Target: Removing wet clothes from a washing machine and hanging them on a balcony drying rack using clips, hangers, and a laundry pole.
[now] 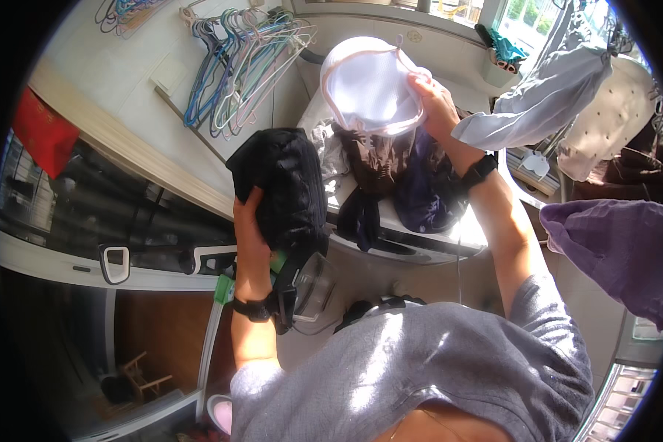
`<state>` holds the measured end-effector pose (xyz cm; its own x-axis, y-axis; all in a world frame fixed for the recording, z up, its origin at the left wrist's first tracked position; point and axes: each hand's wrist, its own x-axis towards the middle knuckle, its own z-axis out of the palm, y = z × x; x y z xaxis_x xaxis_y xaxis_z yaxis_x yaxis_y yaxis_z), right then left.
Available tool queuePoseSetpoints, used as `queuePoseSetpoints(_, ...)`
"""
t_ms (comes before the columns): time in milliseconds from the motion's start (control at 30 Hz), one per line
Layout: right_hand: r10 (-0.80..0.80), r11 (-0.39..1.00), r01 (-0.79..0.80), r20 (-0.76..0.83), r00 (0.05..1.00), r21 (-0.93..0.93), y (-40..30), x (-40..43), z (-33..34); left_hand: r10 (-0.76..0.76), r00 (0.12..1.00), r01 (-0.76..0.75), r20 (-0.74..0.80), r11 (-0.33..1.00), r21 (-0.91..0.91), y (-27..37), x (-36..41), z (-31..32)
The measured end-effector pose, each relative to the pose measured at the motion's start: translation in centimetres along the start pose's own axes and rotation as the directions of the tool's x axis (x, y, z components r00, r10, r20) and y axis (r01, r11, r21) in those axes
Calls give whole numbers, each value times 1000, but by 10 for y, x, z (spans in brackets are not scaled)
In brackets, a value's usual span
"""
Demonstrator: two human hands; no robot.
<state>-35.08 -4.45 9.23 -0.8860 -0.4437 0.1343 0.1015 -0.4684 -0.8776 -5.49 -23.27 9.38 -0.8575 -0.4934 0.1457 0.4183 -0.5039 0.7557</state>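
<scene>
A small black fabric bag (293, 188) is gripped by my left hand (250, 221), thumb on its near face, left of the clothes pile. Farther off and to the right, my right hand (436, 102) grips the rim of a white mesh laundry bag (367, 83) with pale pink edging. Its round mouth is open towards me and the inside looks bare. Below the mesh bag, brown clothing (381, 160), dark blue clothing (428, 193) and a grey garment (329, 149) lie heaped on a white washing machine (406, 248). A black band is on each of my wrists.
Many clothes hangers (248, 66) hang on the wall at the upper left. At the right hang a pale blue garment (541, 99), a light dotted cloth (608, 116) and a purple towel (613, 248). A sliding door frame (160, 282) runs along the left.
</scene>
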Motion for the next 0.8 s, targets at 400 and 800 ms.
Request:
queuePoseSetpoints(400, 269, 926, -221, -126, 955, 305, 131, 173, -27, 155, 833, 56, -531, 931, 360, 40, -96, -40)
queuePoseSetpoints(800, 549, 822, -488, 639, 539, -295, 53, -64, 71, -52, 965, 95, -258, 983, 159, 9, -40, -12)
